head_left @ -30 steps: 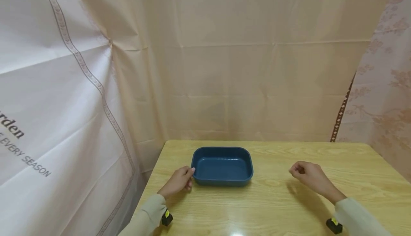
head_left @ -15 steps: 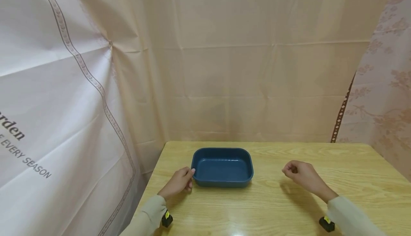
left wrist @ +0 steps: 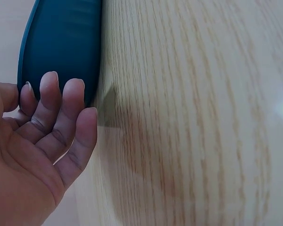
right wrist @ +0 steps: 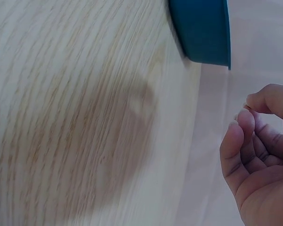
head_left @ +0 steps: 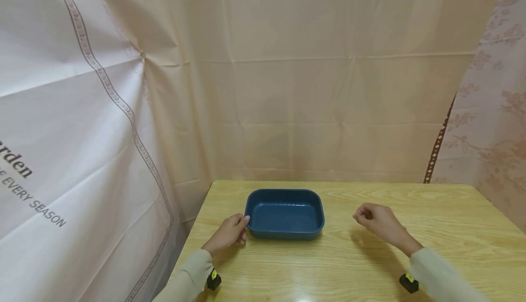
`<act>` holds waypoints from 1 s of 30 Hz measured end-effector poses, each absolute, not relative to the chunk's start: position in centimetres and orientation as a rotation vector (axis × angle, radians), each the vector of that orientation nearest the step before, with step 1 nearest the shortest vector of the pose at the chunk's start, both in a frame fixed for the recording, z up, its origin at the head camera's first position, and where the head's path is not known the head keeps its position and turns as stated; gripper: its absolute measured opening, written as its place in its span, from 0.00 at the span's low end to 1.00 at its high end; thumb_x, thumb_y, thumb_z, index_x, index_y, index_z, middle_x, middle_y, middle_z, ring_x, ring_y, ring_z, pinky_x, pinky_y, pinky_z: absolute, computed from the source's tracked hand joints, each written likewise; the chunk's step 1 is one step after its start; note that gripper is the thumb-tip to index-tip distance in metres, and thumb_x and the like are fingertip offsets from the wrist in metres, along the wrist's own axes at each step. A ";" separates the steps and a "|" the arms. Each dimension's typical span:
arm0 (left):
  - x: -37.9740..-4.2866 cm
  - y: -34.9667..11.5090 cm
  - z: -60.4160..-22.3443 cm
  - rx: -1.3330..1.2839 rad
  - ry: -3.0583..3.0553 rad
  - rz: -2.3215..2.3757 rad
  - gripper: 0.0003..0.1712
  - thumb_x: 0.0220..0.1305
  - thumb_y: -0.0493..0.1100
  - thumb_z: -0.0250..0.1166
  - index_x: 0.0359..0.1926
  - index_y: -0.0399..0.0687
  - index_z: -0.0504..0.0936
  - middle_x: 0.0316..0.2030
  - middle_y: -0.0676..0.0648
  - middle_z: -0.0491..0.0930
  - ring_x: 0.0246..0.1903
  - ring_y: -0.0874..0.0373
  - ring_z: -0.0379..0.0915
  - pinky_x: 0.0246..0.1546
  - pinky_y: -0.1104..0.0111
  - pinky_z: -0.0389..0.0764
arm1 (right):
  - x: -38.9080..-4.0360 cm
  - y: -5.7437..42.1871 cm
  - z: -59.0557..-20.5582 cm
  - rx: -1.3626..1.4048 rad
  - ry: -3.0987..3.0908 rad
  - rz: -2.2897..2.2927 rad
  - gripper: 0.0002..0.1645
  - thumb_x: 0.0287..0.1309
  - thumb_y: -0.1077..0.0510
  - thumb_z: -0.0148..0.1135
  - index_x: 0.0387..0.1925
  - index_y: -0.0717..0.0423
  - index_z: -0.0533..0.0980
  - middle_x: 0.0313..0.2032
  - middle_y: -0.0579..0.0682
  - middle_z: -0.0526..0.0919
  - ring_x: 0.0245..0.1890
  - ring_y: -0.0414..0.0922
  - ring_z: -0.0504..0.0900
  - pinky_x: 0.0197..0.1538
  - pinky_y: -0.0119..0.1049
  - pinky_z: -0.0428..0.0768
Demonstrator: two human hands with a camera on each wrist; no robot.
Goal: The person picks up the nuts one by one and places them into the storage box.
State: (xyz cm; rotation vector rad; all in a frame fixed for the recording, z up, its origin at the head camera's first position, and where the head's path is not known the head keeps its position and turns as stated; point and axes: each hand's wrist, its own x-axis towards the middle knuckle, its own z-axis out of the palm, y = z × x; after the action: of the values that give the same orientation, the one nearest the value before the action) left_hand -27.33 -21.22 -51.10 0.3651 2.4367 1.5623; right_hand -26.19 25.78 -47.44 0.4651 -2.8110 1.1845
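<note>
A dark blue rectangular dish (head_left: pixel 286 217) with rounded corners and raised walls stands on the wooden table. At its left end my left hand (head_left: pixel 228 234) pinches the rim between thumb and fingers. The left wrist view shows several fingertips of that hand (left wrist: pixel 52 136) against the outside of the dish wall (left wrist: pixel 63 44). My right hand (head_left: pixel 382 222) hovers above the table to the right of the dish, apart from it. Its fingers curl in and the thumb meets the index fingertip, with nothing visible between them in the right wrist view (right wrist: pixel 259 146).
The pale wooden table (head_left: pixel 353 265) reaches back to a beige cloth (head_left: pixel 287 87) hanging behind it. White printed cloth (head_left: pixel 82 133) hangs at the left, and a floral cloth (head_left: pixel 493 110) at the right. Small black devices (head_left: pixel 409 283) sit at both wrists.
My right hand has moved left toward the dish and slightly away from me, fingers still curled. The left hand and the dish stay where they were.
</note>
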 end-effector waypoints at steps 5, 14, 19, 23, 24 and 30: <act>-27.3 -21.2 -51.2 0.371 2.430 1.563 0.28 0.83 0.57 0.47 0.42 0.33 0.73 0.26 0.45 0.77 0.23 0.56 0.76 0.26 0.65 0.81 | -26.5 25.2 -47.3 0.472 -2.818 1.167 0.11 0.73 0.53 0.63 0.41 0.58 0.81 0.31 0.50 0.83 0.23 0.42 0.76 0.25 0.34 0.77; -27.3 -21.3 -51.0 0.373 2.432 1.564 0.27 0.84 0.54 0.45 0.41 0.33 0.73 0.26 0.45 0.76 0.23 0.56 0.75 0.27 0.66 0.82 | -27.1 24.0 -47.0 0.516 -2.814 1.151 0.08 0.73 0.55 0.63 0.39 0.55 0.81 0.32 0.50 0.84 0.25 0.43 0.78 0.27 0.34 0.79; -27.3 -21.2 -50.9 0.384 2.426 1.571 0.25 0.85 0.53 0.45 0.41 0.34 0.73 0.26 0.44 0.77 0.24 0.57 0.76 0.27 0.65 0.82 | -27.3 23.2 -47.1 0.526 -2.812 1.160 0.07 0.72 0.56 0.63 0.38 0.55 0.81 0.32 0.50 0.84 0.26 0.43 0.78 0.27 0.34 0.79; -27.3 -21.2 -50.9 0.379 2.418 1.575 0.25 0.85 0.53 0.45 0.41 0.35 0.74 0.26 0.46 0.76 0.24 0.57 0.75 0.27 0.66 0.82 | -27.6 22.4 -47.2 0.535 -2.812 1.175 0.07 0.72 0.56 0.63 0.38 0.56 0.82 0.32 0.51 0.84 0.26 0.44 0.78 0.27 0.34 0.79; -27.3 -21.2 -50.9 0.374 2.418 1.573 0.25 0.85 0.53 0.45 0.41 0.35 0.74 0.26 0.46 0.76 0.24 0.58 0.75 0.27 0.66 0.82 | -27.6 22.3 -47.2 0.536 -2.811 1.177 0.07 0.72 0.56 0.64 0.38 0.56 0.82 0.32 0.51 0.84 0.26 0.43 0.79 0.27 0.34 0.79; -27.1 -21.2 -50.8 0.362 2.423 1.564 0.26 0.85 0.53 0.45 0.42 0.34 0.74 0.26 0.46 0.77 0.24 0.58 0.75 0.27 0.67 0.81 | -27.9 21.3 -47.1 0.539 -2.805 1.214 0.06 0.72 0.58 0.64 0.37 0.55 0.82 0.32 0.52 0.84 0.24 0.41 0.77 0.26 0.34 0.80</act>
State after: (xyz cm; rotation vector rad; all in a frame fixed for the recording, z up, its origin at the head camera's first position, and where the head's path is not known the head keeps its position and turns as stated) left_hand -27.14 -21.19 -50.76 0.3621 2.4234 1.5641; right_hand -27.89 21.28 -47.09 0.5393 -2.8050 1.2144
